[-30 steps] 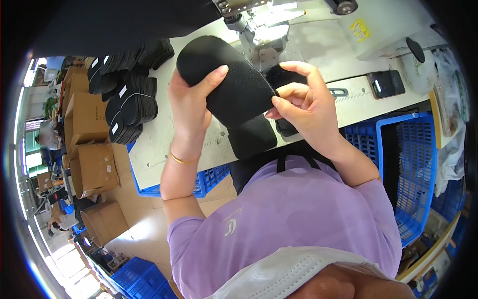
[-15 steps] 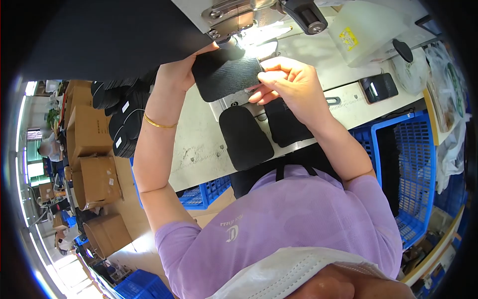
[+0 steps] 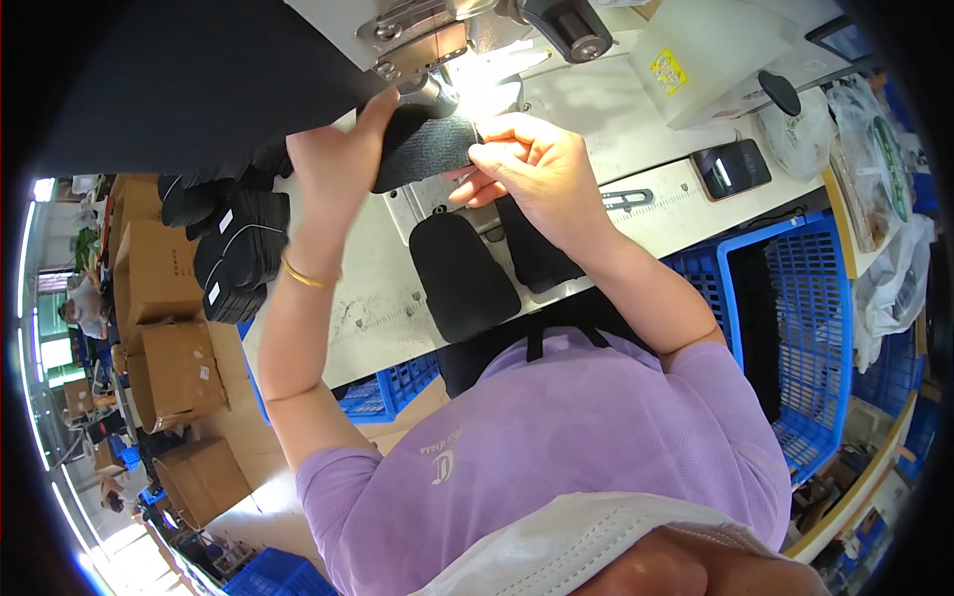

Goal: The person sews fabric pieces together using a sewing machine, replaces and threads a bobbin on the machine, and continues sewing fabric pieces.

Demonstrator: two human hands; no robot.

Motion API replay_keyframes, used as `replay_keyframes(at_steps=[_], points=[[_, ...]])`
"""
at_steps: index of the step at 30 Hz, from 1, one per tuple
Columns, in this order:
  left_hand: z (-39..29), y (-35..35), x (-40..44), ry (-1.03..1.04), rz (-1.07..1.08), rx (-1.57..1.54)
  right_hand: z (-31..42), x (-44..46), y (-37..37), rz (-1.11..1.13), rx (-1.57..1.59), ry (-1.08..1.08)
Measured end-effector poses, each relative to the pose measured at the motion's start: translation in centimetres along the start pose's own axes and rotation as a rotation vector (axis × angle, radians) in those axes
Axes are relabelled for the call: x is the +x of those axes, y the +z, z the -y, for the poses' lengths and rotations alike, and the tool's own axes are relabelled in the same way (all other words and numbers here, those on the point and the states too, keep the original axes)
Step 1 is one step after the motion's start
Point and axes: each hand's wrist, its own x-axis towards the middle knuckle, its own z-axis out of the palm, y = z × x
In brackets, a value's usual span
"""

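Observation:
A black fabric piece (image 3: 425, 149) lies under the lit head of the sewing machine (image 3: 427, 55). My left hand (image 3: 338, 164) holds its left side, thumb up by the machine head; the hand is slightly blurred. At the right edge of the piece, my right hand (image 3: 532, 169) pinches it between thumb and index finger, the other fingers curled below. Nearer my body, a rounded black piece (image 3: 462, 278) rests on the white table (image 3: 373, 318). Another black piece (image 3: 537, 248) lies to its right, partly under my right wrist.
Bundled black pieces (image 3: 243, 243) with white labels are stacked at the left. A phone (image 3: 730, 169) lies on the right of the table. Blue crates (image 3: 810, 338) stand below the table edge. Cardboard boxes (image 3: 179, 372) and people are farther left.
Both hands have carried the black piece up and left to beneath the machine head. The rounded piece on the table is now uncovered. The camera view has shifted too.

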Motion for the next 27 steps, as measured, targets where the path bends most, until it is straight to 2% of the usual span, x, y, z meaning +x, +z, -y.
replay_keyframes(at_steps=[1,4,5,8,11,18,27], points=[[-0.9,-0.1,-0.9,0.255,-0.083,0.171,0.0,0.0,0.0,0.001,-0.001,0.002],[-3.5,-0.7,-2.2,0.453,0.168,0.155,-0.2,-0.1,-0.2,-0.01,-0.088,-0.047],[-3.2,-0.6,-2.5,0.425,0.174,0.119,-0.4,-0.2,-0.3,-0.015,-0.132,-0.066],[-2.3,-0.6,-3.5,0.345,0.208,-0.005,-1.1,-0.7,0.2,0.016,0.013,-0.084],[-2.0,-0.6,-3.7,0.387,0.219,0.012,-1.7,-1.3,0.3,0.082,0.097,-0.062],[-3.2,0.8,-4.9,0.731,0.04,0.387,-3.0,-2.1,1.9,0.124,0.337,-0.019],[-3.1,1.0,-4.9,0.82,0.022,0.45,-3.5,-2.8,2.7,0.093,0.344,0.036]])
